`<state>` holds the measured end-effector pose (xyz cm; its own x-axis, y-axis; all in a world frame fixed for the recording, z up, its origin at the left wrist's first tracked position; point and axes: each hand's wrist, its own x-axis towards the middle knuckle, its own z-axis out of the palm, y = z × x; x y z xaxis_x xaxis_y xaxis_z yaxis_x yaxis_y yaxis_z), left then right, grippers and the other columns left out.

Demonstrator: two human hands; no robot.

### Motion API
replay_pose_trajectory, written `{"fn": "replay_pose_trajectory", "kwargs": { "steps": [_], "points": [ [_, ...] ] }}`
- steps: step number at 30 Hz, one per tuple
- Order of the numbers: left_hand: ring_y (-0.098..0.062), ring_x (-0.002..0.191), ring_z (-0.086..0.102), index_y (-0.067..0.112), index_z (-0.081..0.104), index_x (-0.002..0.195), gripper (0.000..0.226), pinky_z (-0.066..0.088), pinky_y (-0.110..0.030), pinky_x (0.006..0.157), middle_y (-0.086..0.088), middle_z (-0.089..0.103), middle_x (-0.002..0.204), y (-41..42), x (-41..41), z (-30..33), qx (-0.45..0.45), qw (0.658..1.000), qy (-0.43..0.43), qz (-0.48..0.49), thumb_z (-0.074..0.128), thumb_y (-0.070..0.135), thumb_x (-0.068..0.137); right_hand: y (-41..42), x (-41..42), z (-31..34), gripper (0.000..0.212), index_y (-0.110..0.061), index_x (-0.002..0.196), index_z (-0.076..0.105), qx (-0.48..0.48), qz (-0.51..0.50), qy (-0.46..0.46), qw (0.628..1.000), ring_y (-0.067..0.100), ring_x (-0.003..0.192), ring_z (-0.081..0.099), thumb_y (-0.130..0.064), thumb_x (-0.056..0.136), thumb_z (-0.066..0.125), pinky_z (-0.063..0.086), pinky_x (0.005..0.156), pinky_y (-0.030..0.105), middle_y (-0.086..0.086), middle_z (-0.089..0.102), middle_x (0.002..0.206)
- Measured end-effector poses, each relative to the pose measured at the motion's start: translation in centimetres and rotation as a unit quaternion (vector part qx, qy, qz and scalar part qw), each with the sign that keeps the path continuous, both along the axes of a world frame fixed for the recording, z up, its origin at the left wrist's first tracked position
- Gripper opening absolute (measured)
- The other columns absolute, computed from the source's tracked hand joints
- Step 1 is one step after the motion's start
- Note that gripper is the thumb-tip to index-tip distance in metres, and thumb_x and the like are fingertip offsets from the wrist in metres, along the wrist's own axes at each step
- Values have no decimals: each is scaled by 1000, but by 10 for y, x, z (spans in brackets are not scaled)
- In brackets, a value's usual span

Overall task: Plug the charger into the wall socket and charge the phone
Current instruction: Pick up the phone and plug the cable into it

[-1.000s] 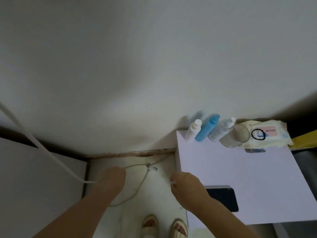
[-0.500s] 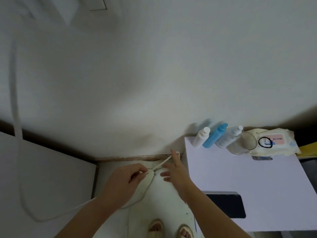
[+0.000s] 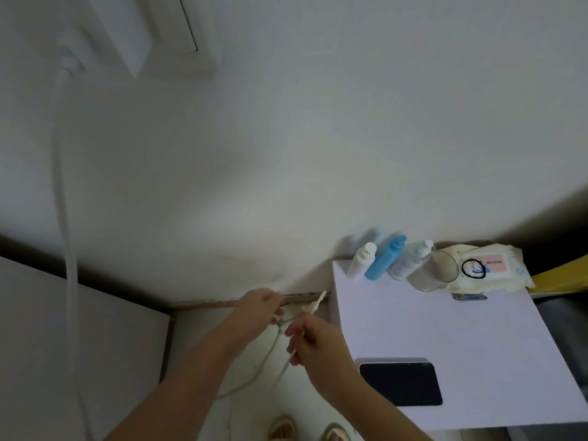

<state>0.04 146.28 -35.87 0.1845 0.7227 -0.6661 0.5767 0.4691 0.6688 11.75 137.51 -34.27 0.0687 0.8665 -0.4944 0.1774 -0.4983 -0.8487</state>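
Nearest the camera, 2 sandalled feet (image 3: 305,431) stand on the pale floor (image 3: 203,345). Just beyond, to the right, a dark phone (image 3: 401,384) lies flat, screen up, near the front-left corner of the white desk (image 3: 461,338), untouched.

Over the floor gap left of the desk, both hands work on the charging cable (image 3: 270,354). The right hand (image 3: 313,340) has its fingers pressed together, pinching the thin white cord; a short length with a white connector end (image 3: 313,306) sticks up past it toward the wall. The left hand (image 3: 259,308) is curled shut around another stretch of the cable a little farther on, and what exactly it holds is hidden. The slack loops down to the floor between the forearms.

The cable looks light, limp and springy, so it will probably flop and twist; a grip on the stiff plug body rather than the cord should steer it better.

At the desk's back edge stand 3 bottles (image 3: 385,261), a clear cup (image 3: 434,272) and a pack of wipes (image 3: 490,268). High on the wall, upper left, a white fitting (image 3: 178,30) shows, too blurred to tell if it is the socket.
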Motion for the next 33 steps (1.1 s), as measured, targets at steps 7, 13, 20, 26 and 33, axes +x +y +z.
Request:
{"fn": "replay_pose_trajectory", "kwargs": {
  "steps": [7, 13, 20, 26, 33],
  "points": [
    [-30, 71, 65, -7, 37, 126, 57, 56, -39, 68, -18, 64, 85, 21, 56, -22, -289, 939, -172, 75, 37, 40, 95, -31, 8, 8, 28, -13, 104, 62, 84, 223, -167, 957, 23, 96, 60, -6, 90, 40, 43, 87, 28, 11, 67, 104],
    [-15, 36, 58, -4, 51, 75, 32, 44, -14, 33, -23, 63, 75, 30, 99, -34, -341, 884, -266, 176, 43, 19, 95, -40, 27, 0, 31, -11, 114, 58, 51, 286, -199, 936, 26, 105, 57, -1, 92, 38, 41, 92, 28, 14, 62, 116],
    [-4, 17, 27, 6, 39, 66, 35, 18, -10, 21, -3, 44, 40, 43, 123, -36, -301, 893, -254, 216, 27, 11, 98, -45, 52, -14, 27, -13, 112, 60, 39, 228, -205, 951, 21, 100, 60, -8, 96, 38, 45, 87, 26, 8, 65, 114],
    [-8, 28, 49, 3, 50, 70, 32, 36, -11, 29, -2, 54, 38, 59, 113, -36, -302, 884, -276, 227, 24, 1, 88, -47, 59, -31, 27, -13, 108, 63, 38, 253, -197, 946, 22, 98, 60, -7, 95, 40, 48, 87, 29, 11, 67, 109],
    [-3, 21, 26, 13, 49, 78, 31, 20, -13, 22, 4, 34, 31, 75, 85, -35, -265, 904, -287, 173, 29, 24, 97, -57, 68, -48, 24, -20, 103, 65, 39, 234, -165, 957, 6, 78, 59, -13, 93, 44, 48, 75, 18, 5, 71, 101]
  ]
}}
